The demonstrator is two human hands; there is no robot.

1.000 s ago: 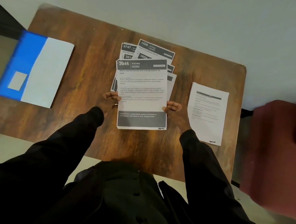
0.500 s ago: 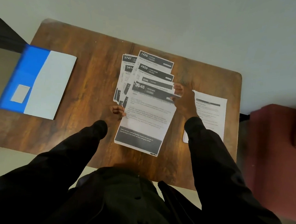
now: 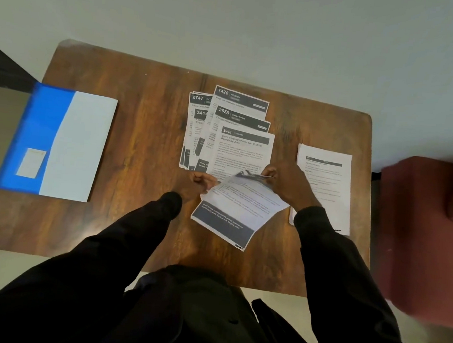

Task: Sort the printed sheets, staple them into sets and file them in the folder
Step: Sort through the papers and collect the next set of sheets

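**Wood table, one sheet lifted off the fan**

Wood-grain table point(image 3: 142, 128), printed sheets point(image 3: 239, 118) fanned at centre, overlapping, headers pointing away from the person. Readable headers: "2747", "3414", "1426 KITCHEN", "2659 LIVING ROOM", "2946 KITCHEN". The 2946 page is titled "Store Cleaned Knives and Cutting Boards by Zone". Body text is too small to read.

Held sheet point(image 3: 233, 209): white, dark footer band with white print, blurred. It sits just near-side of the fan. Long axis runs away from the person, far end leaning right, footer toward the person. Its top edge is curled up off the table.

Right hand point(image 3: 286, 183) pinches that curled top edge. Left hand point(image 3: 202, 180) has its fingers curled at the sheet's left corner; can't tell if it grips.

Another printed page point(image 3: 324, 178) lies flat at the right side of the table, partly under the right sleeve. Blue-and-white folder point(image 3: 61, 143) is closed at the left edge and has a pale label point(image 3: 31, 163), unreadable.
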